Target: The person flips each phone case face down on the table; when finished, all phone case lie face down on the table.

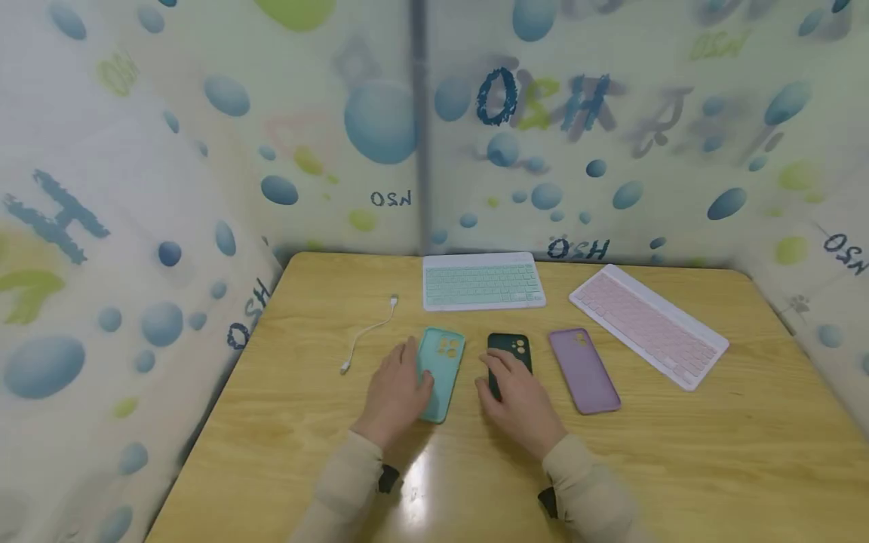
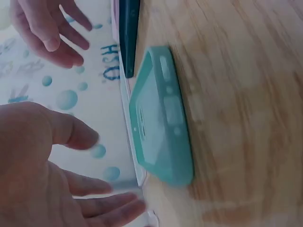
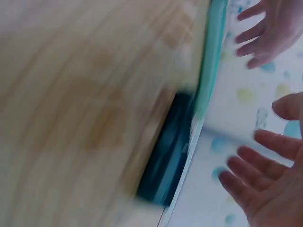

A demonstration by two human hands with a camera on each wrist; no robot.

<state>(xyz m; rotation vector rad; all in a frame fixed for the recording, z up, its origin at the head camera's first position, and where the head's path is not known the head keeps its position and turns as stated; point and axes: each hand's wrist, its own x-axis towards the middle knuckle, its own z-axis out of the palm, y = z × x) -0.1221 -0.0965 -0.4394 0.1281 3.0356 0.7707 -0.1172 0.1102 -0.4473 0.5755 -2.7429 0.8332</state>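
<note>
A teal phone case [image 1: 441, 385] with camera cutouts lies on the table, its raised rim showing in the left wrist view. My left hand [image 1: 394, 392] is over its left edge, thumb and fingers spread apart and holding nothing. To its right lies a dark green phone case [image 1: 498, 343], partly covered in the head view by my right hand [image 1: 519, 396]. The right hand's fingers are spread above the dark case, with a gap showing in the right wrist view. A purple phone case [image 1: 585, 373] lies just right of that hand.
Behind the cases sits a white keyboard with mint keys [image 1: 483, 285]. A white keyboard with pink keys [image 1: 648, 326] lies angled at the right. A short white cable [image 1: 363, 332] lies left of the teal case. Patterned curtains [image 1: 339, 151] border the wooden table [image 1: 713, 467].
</note>
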